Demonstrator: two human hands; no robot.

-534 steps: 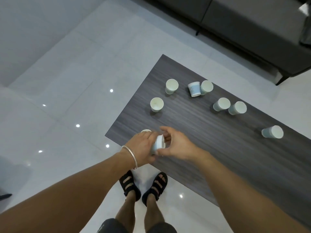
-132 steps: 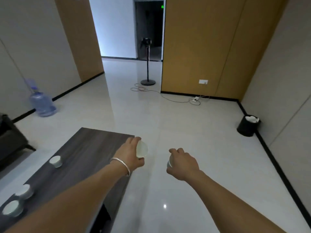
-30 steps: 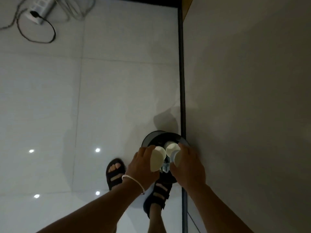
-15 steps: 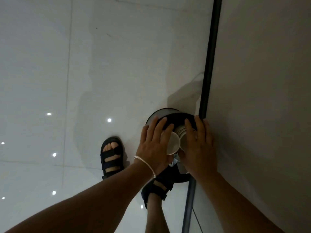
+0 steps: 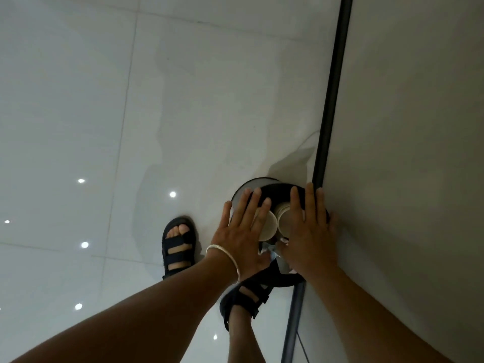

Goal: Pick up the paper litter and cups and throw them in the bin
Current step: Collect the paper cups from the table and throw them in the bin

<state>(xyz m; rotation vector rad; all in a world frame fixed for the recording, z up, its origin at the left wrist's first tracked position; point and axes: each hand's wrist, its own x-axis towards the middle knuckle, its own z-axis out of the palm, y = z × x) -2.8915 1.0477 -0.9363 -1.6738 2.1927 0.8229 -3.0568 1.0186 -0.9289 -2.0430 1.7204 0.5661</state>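
- Head view: two paper cups sit in the mouth of the bin [image 5: 264,180], side by side and touching or nearly so.
- The left cup [image 5: 269,227] is tilted. Its open mouth faces up and to the right, so its long axis leans toward the other cup.
- The right cup [image 5: 285,220] shows its mouth nearly straight up at the camera. Extra rims above it suggest nested cups, though the count is unclear.
- Both cups are off-white with pale insides; their outer walls are mostly hidden by the hands.
- A bit of crumpled paper [image 5: 269,249] shows just below the cups, inside the bin.
- The bin is round and black and stands on the tiled floor [image 5: 78,100], against the dark skirting [image 5: 332,100] of the wall [image 5: 419,127].
- The left hand [image 5: 243,231], with a bracelet [image 5: 228,258] at the wrist, lies palm down over the left cup, fingers straight and spread, gripping nothing.
- The right hand [image 5: 310,231] lies flat over the right cup in the same way, fingers straight and pointing away from the person.
- Both forearms reach in from the lower edge, above two dark sandals [image 5: 179,244].
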